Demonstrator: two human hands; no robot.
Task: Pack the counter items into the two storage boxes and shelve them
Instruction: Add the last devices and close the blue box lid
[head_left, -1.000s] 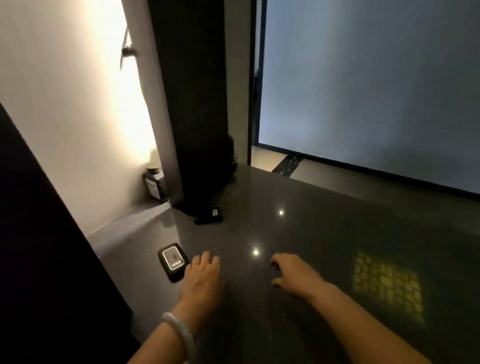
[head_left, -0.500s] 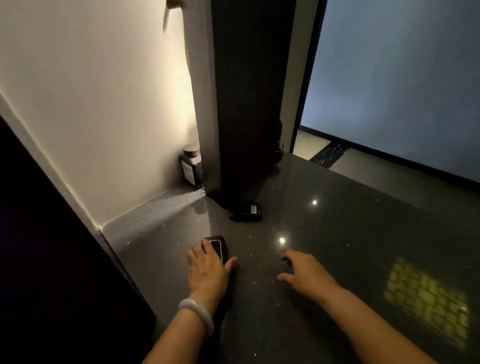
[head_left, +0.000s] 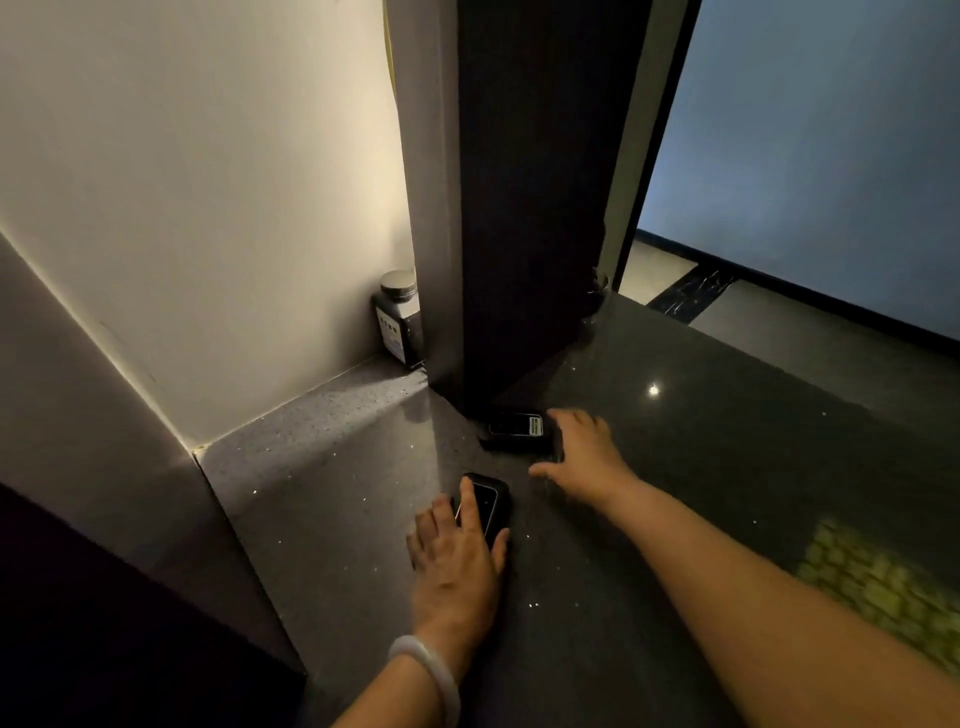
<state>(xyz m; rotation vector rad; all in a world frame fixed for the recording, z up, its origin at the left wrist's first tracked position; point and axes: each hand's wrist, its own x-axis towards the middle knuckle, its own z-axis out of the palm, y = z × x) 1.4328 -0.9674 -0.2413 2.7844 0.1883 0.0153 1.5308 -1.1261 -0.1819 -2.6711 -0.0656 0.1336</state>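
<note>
Meanwhile, on the dark desk (head_left: 727, 467), the left hand (head_left: 457, 561) lies flat-fingered over a small black device (head_left: 488, 501) to gather it; at one o'clock, the right hand (head_left: 587, 452) apparently curls round a second black device (head_left: 511, 428).

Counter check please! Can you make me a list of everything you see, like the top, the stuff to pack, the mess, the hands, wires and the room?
Surface: dark speckled counter, shiny, with light spots.
Job's things: small black gadget lies flat under the left fingers; black box with a white label lies flat at the foot of the dark pillar. Storage boxes: nothing seen.
Clutter: dark jar with a silver lid upright in the corner by the wall.
Hands: left hand rests on the gadget, fingers fairly straight; right hand touches the box's right end, grip unclear.
Cables: nothing seen.
Surroundings: pale wall, blue-grey panel.
</note>
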